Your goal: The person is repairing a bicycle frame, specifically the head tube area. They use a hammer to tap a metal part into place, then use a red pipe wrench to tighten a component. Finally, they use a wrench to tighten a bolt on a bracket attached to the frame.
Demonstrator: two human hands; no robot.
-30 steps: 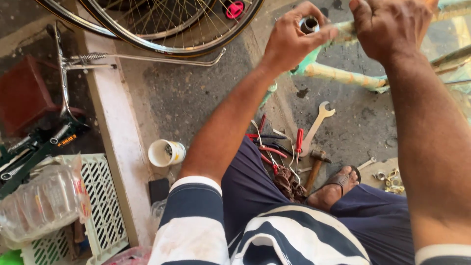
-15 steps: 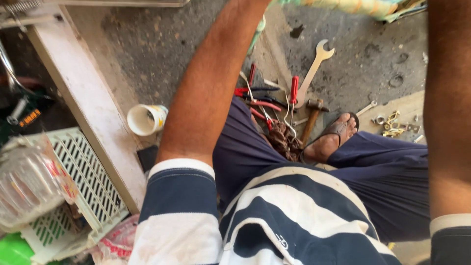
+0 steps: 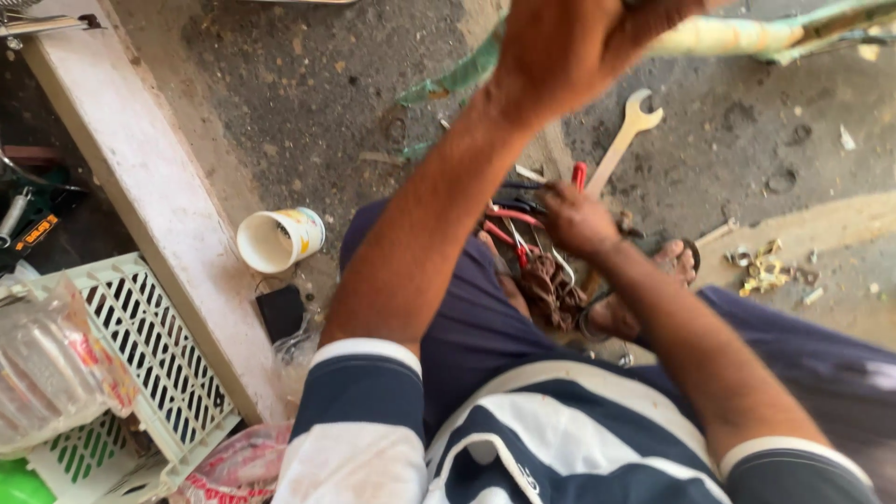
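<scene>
My left hand [image 3: 579, 47] is raised at the top of the view, closed around a pale green and cream bicycle frame tube [image 3: 737, 35]; the hand is blurred. My right hand [image 3: 577, 219] is down on the ground between my legs, its fingers in a heap of tools: red-handled pliers [image 3: 509, 233] and tangled brown wire [image 3: 551, 289]. Whether it grips any of them is hidden. A flat open-ended spanner [image 3: 621, 145] lies just beyond that hand. My sandalled foot [image 3: 667, 271] rests beside the heap.
A paper cup [image 3: 278, 238] lies on its side by a pale concrete kerb [image 3: 149, 205]. A white slatted plastic crate [image 3: 140, 355] with a clear bag stands at the left. Small nuts and metal scraps [image 3: 765, 266] are scattered at the right. A small black object [image 3: 280, 313] lies near the cup.
My right hand has come down from the frame tube into the tool heap on the ground. The view has tilted downward; my left hand stays up on the tube.
</scene>
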